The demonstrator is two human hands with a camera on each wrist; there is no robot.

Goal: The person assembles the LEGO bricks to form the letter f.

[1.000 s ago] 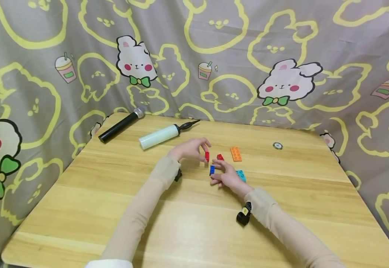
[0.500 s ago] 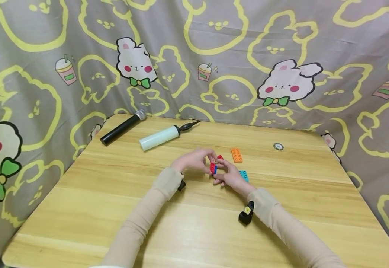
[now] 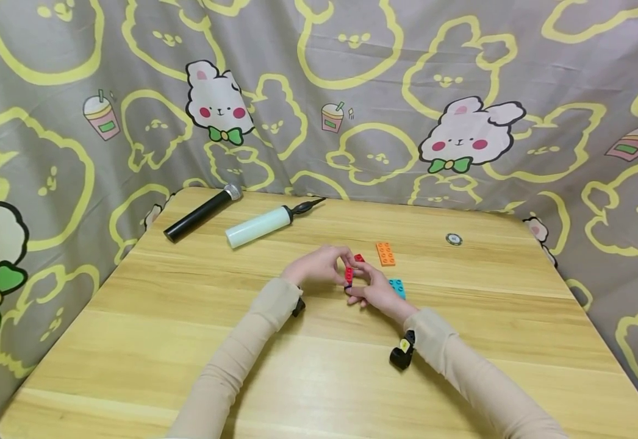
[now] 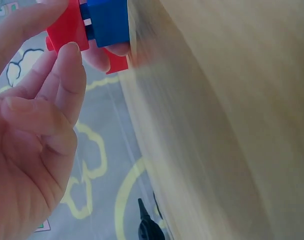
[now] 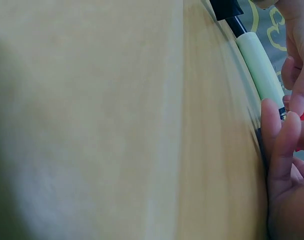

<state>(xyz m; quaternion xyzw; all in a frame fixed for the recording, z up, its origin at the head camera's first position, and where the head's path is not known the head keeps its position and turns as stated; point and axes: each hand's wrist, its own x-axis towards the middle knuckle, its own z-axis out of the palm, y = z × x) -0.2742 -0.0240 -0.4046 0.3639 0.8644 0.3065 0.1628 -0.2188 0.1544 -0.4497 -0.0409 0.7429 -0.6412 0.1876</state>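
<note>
Over the middle of the table, my left hand (image 3: 319, 266) pinches a small red toy building brick (image 4: 67, 27) between fingers and thumb. My right hand (image 3: 378, 291) holds a blue building brick (image 4: 109, 22) right against it, mostly hidden by fingers in the head view. In the left wrist view the blue brick's studs show between the two bricks, facing the red one. Whether they are joined I cannot tell. Just behind the hands lies another red brick (image 3: 359, 258). An orange brick (image 3: 386, 254) and a teal brick (image 3: 397, 288), partly covered by my right hand, lie to the right.
A black microphone (image 3: 200, 214) and a pale hand pump (image 3: 261, 226) with a black nozzle lie at the back left of the wooden table (image 3: 297, 366). A round chip (image 3: 454, 239) lies at the back right. A patterned curtain (image 3: 374, 79) hangs behind the table.
My left hand has moved right and slightly nearer with the red brick, bringing it up against the blue brick. The right hand has stayed nearly in place.
</note>
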